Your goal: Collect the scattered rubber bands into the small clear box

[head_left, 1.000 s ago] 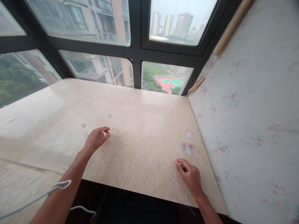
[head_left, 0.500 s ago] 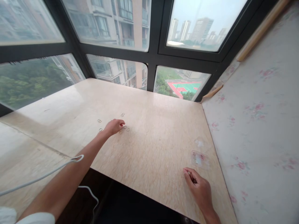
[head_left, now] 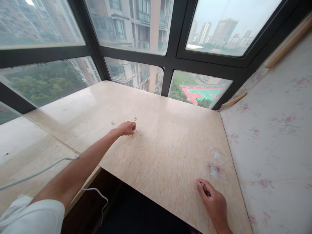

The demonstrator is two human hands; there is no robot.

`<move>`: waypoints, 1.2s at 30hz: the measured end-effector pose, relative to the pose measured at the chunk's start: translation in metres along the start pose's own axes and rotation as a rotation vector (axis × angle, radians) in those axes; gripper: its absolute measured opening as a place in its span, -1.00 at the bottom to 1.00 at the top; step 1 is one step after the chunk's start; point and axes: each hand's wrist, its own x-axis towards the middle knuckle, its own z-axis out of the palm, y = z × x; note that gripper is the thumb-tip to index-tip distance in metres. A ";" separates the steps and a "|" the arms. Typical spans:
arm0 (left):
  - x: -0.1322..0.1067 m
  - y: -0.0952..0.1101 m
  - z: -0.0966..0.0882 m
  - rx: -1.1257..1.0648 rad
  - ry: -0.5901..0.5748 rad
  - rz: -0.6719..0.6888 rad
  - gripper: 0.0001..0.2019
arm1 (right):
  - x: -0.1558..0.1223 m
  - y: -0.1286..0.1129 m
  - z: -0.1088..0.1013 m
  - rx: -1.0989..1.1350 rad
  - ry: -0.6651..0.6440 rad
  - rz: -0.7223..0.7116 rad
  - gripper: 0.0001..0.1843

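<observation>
My left hand (head_left: 128, 128) is closed, its fingers curled downward, just above the tabletop among several small thin rings. One pair of rings (head_left: 136, 118) lies beyond it and another pair (head_left: 112, 123) to its left. A dark ring (head_left: 137, 130) and a paler ring (head_left: 140, 134) are just right of the fingertips; a golden ring (head_left: 133, 136) is on the near side. Whatever the left fingers hold, if anything, is hidden. My right hand (head_left: 212, 201) rests closed near the table's front edge, thumb against the fingers; its contents cannot be made out.
A clear plastic box (head_left: 215, 171) with small rings inside lies beyond my right hand, a clear lid-like piece (head_left: 218, 155) behind it. A white cable (head_left: 36, 174) passes by my left forearm. Windows border the marbled table (head_left: 156, 169), with a flowered wall (head_left: 268, 146) at right.
The view has turned a little left, so everything sits further right. My left hand's fingers look more curled, and its wrist now covers a ring seen before. My right hand stays closed.
</observation>
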 end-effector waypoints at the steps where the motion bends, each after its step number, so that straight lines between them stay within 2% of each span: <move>1: -0.002 0.001 0.001 -0.051 0.026 0.011 -0.84 | 0.000 0.000 0.000 0.000 0.001 -0.004 -0.46; 5: -0.008 0.018 0.002 -0.296 0.159 0.104 -0.81 | 0.000 0.000 0.000 -0.002 -0.002 -0.025 -0.47; 8: -0.009 0.048 0.004 -0.414 0.201 0.169 -0.73 | 0.000 -0.001 0.000 0.010 -0.010 -0.032 -0.48; 11: -0.010 0.091 0.008 -0.483 0.191 0.241 -0.74 | 0.000 -0.003 -0.001 0.040 -0.019 -0.025 -0.53; 14: -0.011 0.144 0.016 -0.567 0.141 0.331 -0.80 | 0.000 -0.004 -0.001 0.071 -0.020 -0.011 -0.59; 19: -0.014 0.234 0.040 -0.688 0.041 0.537 -0.85 | 0.001 -0.007 -0.005 0.118 -0.028 0.001 -0.66; 22: -0.013 0.277 0.057 -0.672 0.002 0.627 -0.86 | 0.001 -0.008 -0.007 0.141 -0.038 0.008 -0.68; 24: -0.012 0.298 0.067 -0.627 0.002 0.672 -0.86 | 0.001 -0.009 -0.008 0.155 -0.048 0.007 -0.70; 27: -0.010 0.321 0.078 -0.556 0.013 0.715 -0.85 | 0.000 -0.008 -0.008 0.162 -0.055 0.003 -0.71; 30: -0.008 0.332 0.087 -0.500 0.011 0.733 -0.84 | 0.000 -0.006 -0.008 0.153 -0.047 -0.004 -0.73; 33: -0.007 0.332 0.091 -0.522 0.019 0.729 -0.80 | -0.001 -0.005 -0.007 0.156 -0.051 -0.016 -0.74; 36: -0.005 0.320 0.092 -0.608 0.079 0.657 -0.78 | -0.001 -0.005 -0.007 0.163 -0.059 -0.021 -0.75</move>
